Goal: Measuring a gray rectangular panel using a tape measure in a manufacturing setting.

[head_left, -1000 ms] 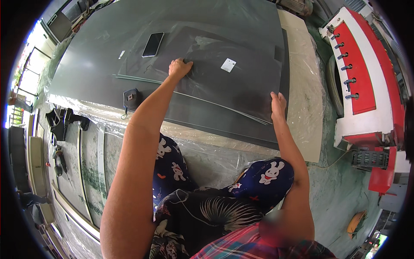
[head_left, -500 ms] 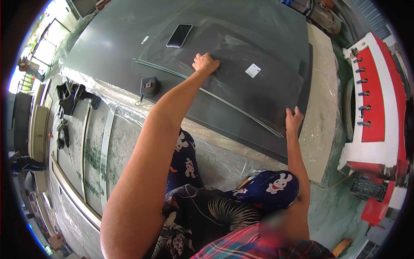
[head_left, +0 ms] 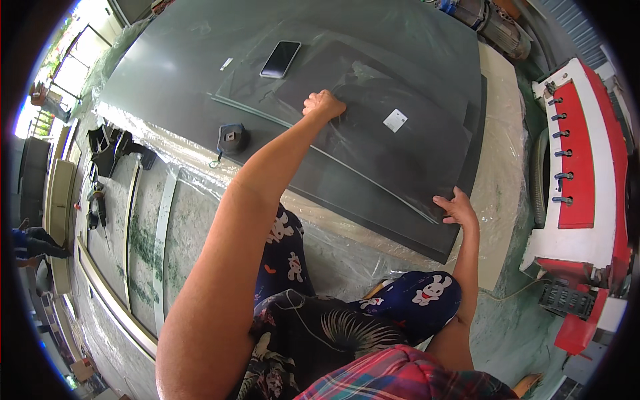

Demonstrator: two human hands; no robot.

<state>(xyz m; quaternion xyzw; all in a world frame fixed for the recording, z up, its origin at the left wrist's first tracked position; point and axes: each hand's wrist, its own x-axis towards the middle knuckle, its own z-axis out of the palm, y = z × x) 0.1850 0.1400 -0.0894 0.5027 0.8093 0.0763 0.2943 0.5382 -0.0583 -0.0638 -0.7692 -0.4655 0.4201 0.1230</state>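
My left hand (head_left: 325, 104) rests on a dark grey sheet (head_left: 373, 157) with its fingers curled under; what they hold, if anything, is hidden. At the sheet's near right corner is my right hand (head_left: 460, 208), its thumb and fingers apart. The thumb side lies by the corner. Clear, wrinkled film covers part of the sheet, and a small white label (head_left: 395, 121) is on its surface. Along the near side, thin greenish edges of layers below show. A phone (head_left: 280, 59) lies beyond my left hand, and a dark tape measure (head_left: 233, 139) sits to its left.
Larger dark grey panels (head_left: 167, 63) lie beneath, partly wrapped in clear plastic. To the right stands a red and white machine (head_left: 573, 153) with a row of blue levers. A motor (head_left: 500, 30) is at the far right. A drill (head_left: 98, 208) and metal strips lie on the floor at left.
My right hand has spread its fingers and shifted slightly down and right at the corner. My left hand remains on the sheet. The view has moved slightly.
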